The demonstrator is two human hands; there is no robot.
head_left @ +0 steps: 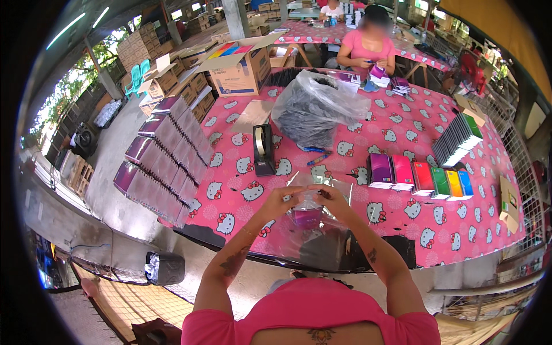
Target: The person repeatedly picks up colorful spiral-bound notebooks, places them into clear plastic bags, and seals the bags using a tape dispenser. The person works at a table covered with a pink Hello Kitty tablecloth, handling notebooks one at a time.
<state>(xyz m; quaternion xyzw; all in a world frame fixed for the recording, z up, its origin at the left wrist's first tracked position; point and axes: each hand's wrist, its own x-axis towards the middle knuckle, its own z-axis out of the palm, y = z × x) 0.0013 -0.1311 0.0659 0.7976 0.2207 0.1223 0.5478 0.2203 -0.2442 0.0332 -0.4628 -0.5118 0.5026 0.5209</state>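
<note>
Both my hands are close together over the near middle of the pink table. My left hand (284, 199) pinches the bunched clear plastic wrap (310, 199) from one side. On the other side, my right hand (333, 201) has its fingers closed on the same plastic. Under the film, between my wrists, lies a purple notebook (307, 218), partly hidden by glare and creases. More loose clear film spreads toward the table's near edge. A black tape dispenser (264, 150) stands beyond my left hand, and blue pens (316, 152) lie beyond the plastic.
Wrapped notebook stacks (164, 161) rise at the left edge. A row of coloured notebooks (420, 176) and a dark stack (457, 140) stand right. A large plastic bag (316, 109) and an open carton (238, 69) are farther back. Across the table, a person (371, 49) handles notebooks.
</note>
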